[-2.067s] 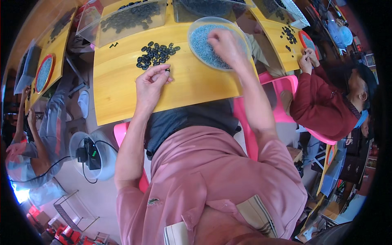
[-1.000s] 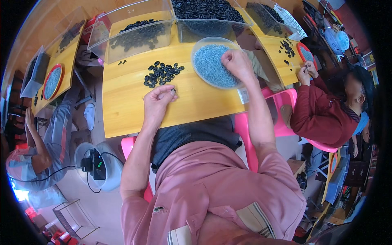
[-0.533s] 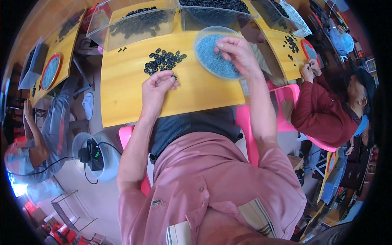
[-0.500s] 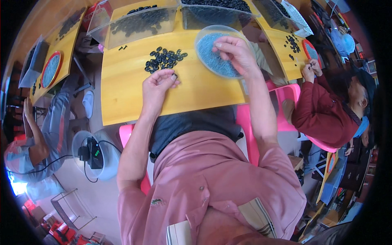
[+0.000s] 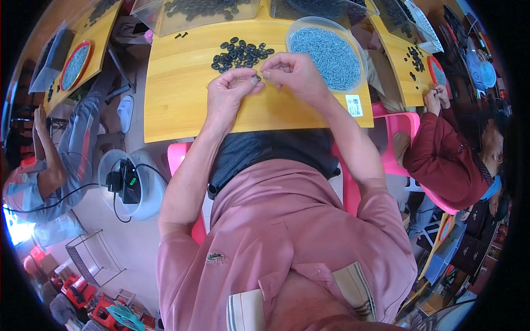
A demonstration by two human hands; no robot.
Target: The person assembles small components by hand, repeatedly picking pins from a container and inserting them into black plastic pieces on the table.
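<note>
My left hand (image 5: 229, 91) is closed in a pinch above the wooden table (image 5: 176, 105), holding a small black part (image 5: 256, 79) between thumb and fingertips. Close beside it, my right hand (image 5: 295, 76) also pinches, its fingertips nearly meeting the left ones. Whatever sits between the right fingertips is too small to make out. Just beyond both hands lies a loose pile of black oval parts (image 5: 238, 54). To the right stands a clear round tub (image 5: 364, 69) filled with small blue-grey screw-like pieces (image 5: 326, 55).
Clear bins (image 5: 207, 25) with black parts stand along the table's far edge. Two small dark pieces (image 5: 181, 35) lie at the far left. A white label (image 5: 354, 105) is stuck near the right edge. Co-workers sit left (image 5: 49, 160) and right (image 5: 441, 157). A bucket (image 5: 144, 190) holds a black device.
My right hand has moved from over the tub leftward and nearer, to my left fingertips. The left hand still pinches the small black part. The whole view has shifted slightly.
</note>
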